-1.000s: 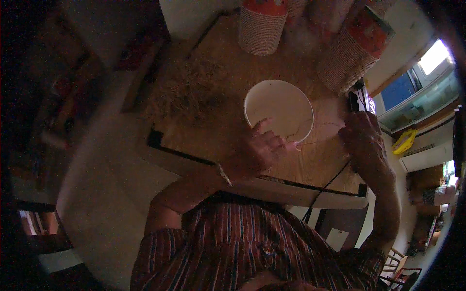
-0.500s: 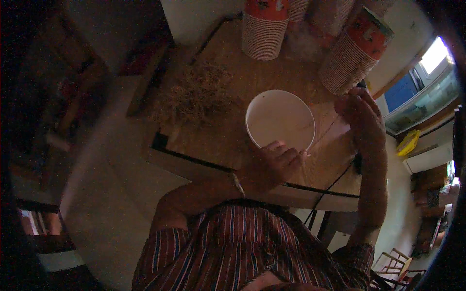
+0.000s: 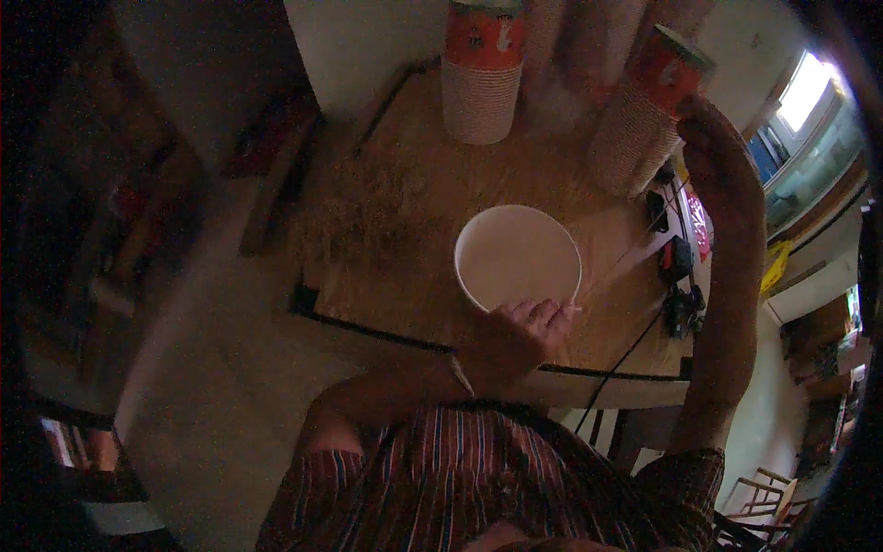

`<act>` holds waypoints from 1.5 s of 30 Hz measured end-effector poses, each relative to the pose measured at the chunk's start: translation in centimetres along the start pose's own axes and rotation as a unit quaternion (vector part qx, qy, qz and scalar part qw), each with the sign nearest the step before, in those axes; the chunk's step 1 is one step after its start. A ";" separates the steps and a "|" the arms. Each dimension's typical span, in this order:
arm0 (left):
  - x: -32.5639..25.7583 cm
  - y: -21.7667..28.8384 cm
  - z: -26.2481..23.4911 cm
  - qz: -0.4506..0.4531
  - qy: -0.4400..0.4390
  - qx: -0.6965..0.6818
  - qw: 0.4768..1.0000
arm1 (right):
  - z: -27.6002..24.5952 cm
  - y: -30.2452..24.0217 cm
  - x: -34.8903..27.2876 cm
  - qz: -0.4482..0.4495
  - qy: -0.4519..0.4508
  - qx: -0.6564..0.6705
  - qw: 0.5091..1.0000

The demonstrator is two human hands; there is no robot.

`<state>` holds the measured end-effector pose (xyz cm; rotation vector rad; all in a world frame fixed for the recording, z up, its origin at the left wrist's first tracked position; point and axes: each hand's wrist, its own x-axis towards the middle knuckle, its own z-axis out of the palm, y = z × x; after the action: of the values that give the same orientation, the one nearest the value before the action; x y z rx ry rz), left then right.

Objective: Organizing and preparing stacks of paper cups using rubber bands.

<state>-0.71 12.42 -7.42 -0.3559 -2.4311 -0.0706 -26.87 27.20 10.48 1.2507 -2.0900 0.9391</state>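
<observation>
A round white paper tub [image 3: 517,247] stands on the wooden table, its wide mouth facing up. My left hand [image 3: 533,322] is closed over its near rim, fingers reaching inside. From beside these fingers a thin string [image 3: 614,264] runs taut up to the right. My right hand [image 3: 706,129] is raised at the far right with its fingers pinched, and the string appears to lead to it; dim light blurs the exact grip. Just left of that hand leans a tall stack of nested tubs [image 3: 635,129] with a red printed tub on top.
Another stack of nested tubs [image 3: 480,101] stands at the back of the wooden table [image 3: 386,294]. Loose fibre scraps [image 3: 377,207] lie on the left. Black plugs or adapters [image 3: 676,262] and a black cable [image 3: 625,354] are along the right edge.
My right hand has moved up and away from the tub, drawing out a longer stretch of string. The left hand stays on the rim; the whole view has shifted slightly.
</observation>
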 end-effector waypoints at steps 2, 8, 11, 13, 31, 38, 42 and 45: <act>-0.6 1.2 0.8 -0.026 -0.004 -0.037 0.999 | 0.8 0.0 -0.1 -0.167 -0.039 -0.201 0.964; 3.2 0.8 -3.3 0.041 -0.063 0.156 0.985 | 3.2 -5.7 -0.6 0.063 -0.168 0.222 0.959; 3.2 -3.3 -8.1 -0.076 -0.038 0.090 0.992 | 4.9 -9.1 -1.8 0.178 -0.301 0.271 0.897; 3.1 -6.2 -4.9 -0.156 0.130 -0.083 0.976 | 5.6 -9.5 -2.3 0.107 -0.252 0.221 0.936; 3.8 -10.5 -4.0 -0.296 -0.083 -0.562 0.768 | 4.6 -7.6 -4.8 0.129 -0.228 0.234 0.936; 3.8 -11.5 -3.9 -0.112 -0.007 -0.185 0.976 | 7.2 -7.3 -7.2 -0.201 -0.064 -0.094 0.973; 5.4 -8.9 -6.3 -0.118 -0.055 -0.070 0.989 | 7.9 -11.4 -7.7 0.205 -0.219 0.293 0.908; 5.4 -8.6 -5.8 -0.036 -0.089 0.061 0.994 | 10.0 -10.7 -8.7 0.287 -0.261 0.466 0.796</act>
<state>-3.42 4.64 0.85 -0.2273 -2.6094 0.0804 -14.36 20.56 1.09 1.4221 -2.5882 2.3382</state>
